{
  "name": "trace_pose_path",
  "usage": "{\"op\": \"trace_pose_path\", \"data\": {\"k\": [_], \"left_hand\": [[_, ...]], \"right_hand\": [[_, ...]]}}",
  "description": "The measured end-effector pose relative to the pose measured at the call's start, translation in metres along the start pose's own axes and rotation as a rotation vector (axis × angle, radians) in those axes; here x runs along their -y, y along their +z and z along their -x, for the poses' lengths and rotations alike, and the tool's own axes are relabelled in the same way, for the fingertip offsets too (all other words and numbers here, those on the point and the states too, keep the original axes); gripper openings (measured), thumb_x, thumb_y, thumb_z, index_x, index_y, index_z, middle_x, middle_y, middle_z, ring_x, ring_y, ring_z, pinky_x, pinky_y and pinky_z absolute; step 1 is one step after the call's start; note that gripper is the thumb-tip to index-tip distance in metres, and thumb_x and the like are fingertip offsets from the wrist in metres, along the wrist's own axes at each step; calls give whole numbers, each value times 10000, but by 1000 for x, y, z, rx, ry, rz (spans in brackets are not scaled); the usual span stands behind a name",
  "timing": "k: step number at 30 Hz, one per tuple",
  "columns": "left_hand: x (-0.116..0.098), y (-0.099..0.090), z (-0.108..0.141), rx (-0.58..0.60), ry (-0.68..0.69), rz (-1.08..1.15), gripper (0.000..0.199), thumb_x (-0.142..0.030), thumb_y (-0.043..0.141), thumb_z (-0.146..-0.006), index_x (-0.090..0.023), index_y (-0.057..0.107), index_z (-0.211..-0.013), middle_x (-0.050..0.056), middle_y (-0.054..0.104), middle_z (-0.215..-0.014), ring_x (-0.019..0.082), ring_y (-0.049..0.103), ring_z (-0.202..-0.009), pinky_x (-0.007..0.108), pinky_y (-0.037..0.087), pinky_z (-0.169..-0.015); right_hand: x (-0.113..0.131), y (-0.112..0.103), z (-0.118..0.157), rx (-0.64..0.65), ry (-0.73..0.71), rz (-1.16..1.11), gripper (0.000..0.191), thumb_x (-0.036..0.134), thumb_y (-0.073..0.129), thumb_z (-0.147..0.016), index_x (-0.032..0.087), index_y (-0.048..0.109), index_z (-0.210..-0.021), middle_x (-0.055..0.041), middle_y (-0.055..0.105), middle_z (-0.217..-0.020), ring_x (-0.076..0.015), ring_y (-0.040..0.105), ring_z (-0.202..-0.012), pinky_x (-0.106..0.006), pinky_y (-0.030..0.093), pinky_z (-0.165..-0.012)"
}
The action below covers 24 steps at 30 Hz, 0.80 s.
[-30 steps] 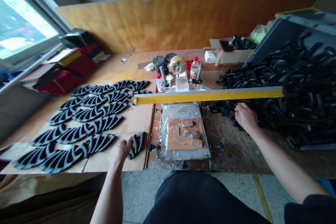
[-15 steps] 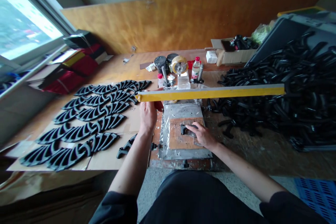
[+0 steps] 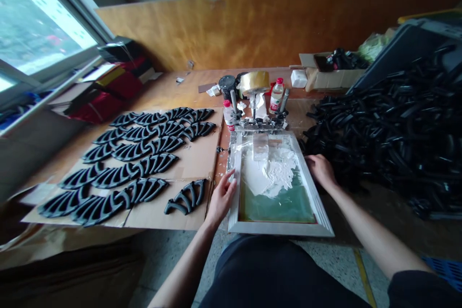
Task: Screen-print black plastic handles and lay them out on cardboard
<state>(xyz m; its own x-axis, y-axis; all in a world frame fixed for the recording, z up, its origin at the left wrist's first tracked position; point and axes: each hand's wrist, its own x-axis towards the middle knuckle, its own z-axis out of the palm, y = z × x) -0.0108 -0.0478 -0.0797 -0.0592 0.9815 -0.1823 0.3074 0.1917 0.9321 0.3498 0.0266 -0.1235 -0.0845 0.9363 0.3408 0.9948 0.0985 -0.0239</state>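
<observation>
Nearest on the right, the corner of a blue crate (image 3: 445, 269) shows at floor level; contents cannot be told. On the near edge of the tabletop (image 3: 197, 82), a metal frame (image 3: 277, 228) lies lowered, its green mesh (image 3: 276, 211) bearing a thick spread of white paste (image 3: 277, 173) toward the far half. Left hand (image 3: 220, 200) is at the frame's left rail, fingers slightly apart. Right hand (image 3: 322, 172) is beside the right rail, fingers bent; cannot tell whether they touch or clamp it. To the left, a cardboard sheet (image 3: 148, 217) carries black curved parts (image 3: 97, 208) in nested rows, plus a short group (image 3: 186, 197) just beside the left hand. To the right, loose black parts (image 3: 371, 130) form a large heap, with a grey bin (image 3: 388, 53) slanting up behind it. Past the frame's clamps (image 3: 258, 126) are two red-capped bottles: the right bottle (image 3: 276, 97) holds clear liquid; the contents of the left bottle (image 3: 228, 118) are unclear. A dark tub (image 3: 227, 87) is near a roll of tape (image 3: 254, 82); the tub's contents are not visible. Farther right, an open cardboard box (image 3: 337, 79) holds small dark items (image 3: 341, 59); a white block (image 3: 299, 78) is just beside it. A wooden panel (image 3: 216, 33) stands behind.
</observation>
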Motion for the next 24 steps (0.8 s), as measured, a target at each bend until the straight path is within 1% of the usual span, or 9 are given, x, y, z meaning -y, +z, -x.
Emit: {"op": "trace_pose_path", "data": {"k": [3,5,7,11,13,17,19,21,24], "left_hand": [[32,12,-6,27,-65,-105,647,-503,530,-871,-243,416,-1452,-42,562,-681,129,527,-609,231,381,-599],[44,16,-12,44,-64,-190,636,-474,510,-880,-248,393,-1463,-43,551,-682,128,522,-610,228,360,-590],[49,17,-18,66,-67,-241,623,-473,490,-887,-247,395,-1459,-35,563,-704,133,531,-627,232,347,-587],[53,15,-23,109,-90,-257,604,-503,481,-885,-239,436,-1426,-18,590,-742,149,556,-664,238,343,-583],[54,15,-23,103,-103,-244,589,-509,488,-880,-237,465,-1401,-8,603,-760,159,572,-690,240,356,-587],[54,16,-21,78,-115,-221,557,-494,500,-877,-239,502,-1372,5,620,-784,173,594,-729,243,378,-601],[53,17,-20,69,-111,-214,548,-476,507,-876,-230,511,-1366,12,622,-787,173,596,-731,243,384,-607],[50,17,-20,55,-115,-207,538,-463,523,-867,-223,528,-1349,12,622,-779,170,597,-724,243,394,-612],[47,15,-20,43,-134,-209,527,-451,547,-851,-231,543,-1329,-1,622,-759,162,597,-703,240,415,-621]], "right_hand": [[15,-13,-33,-27,74,-280,274,207,537,-895,155,646,-1141,-122,627,-1107,-204,639,-910,-331,536,-811],[50,-24,-54,-59,-53,-402,545,259,651,-826,150,511,-1341,-161,487,-1367,-267,560,-1141,-386,486,-948],[92,-31,-68,-16,-185,-413,676,265,724,-767,150,459,-1378,-164,447,-1408,-305,489,-1223,-422,445,-995],[143,-35,-63,228,-300,-359,253,197,659,-810,171,630,-1060,-107,653,-1020,-272,568,-1003,-375,464,-860],[145,-36,-44,320,-411,-344,124,129,571,-837,173,651,-922,-85,662,-893,-246,578,-916,-336,453,-793],[122,-46,-9,384,-793,-391,237,37,495,-804,170,662,-908,-71,667,-899,-223,571,-886,-314,422,-761],[112,-51,-6,422,-887,-439,238,36,526,-774,184,663,-900,-52,667,-880,-211,574,-863,-301,413,-743],[109,-52,-12,440,-860,-496,224,43,557,-763,204,663,-877,-27,664,-845,-193,580,-840,-280,408,-727],[114,-43,-15,318,-713,-502,221,39,559,-783,197,665,-894,-37,668,-863,-194,581,-856,-280,412,-735]]}}
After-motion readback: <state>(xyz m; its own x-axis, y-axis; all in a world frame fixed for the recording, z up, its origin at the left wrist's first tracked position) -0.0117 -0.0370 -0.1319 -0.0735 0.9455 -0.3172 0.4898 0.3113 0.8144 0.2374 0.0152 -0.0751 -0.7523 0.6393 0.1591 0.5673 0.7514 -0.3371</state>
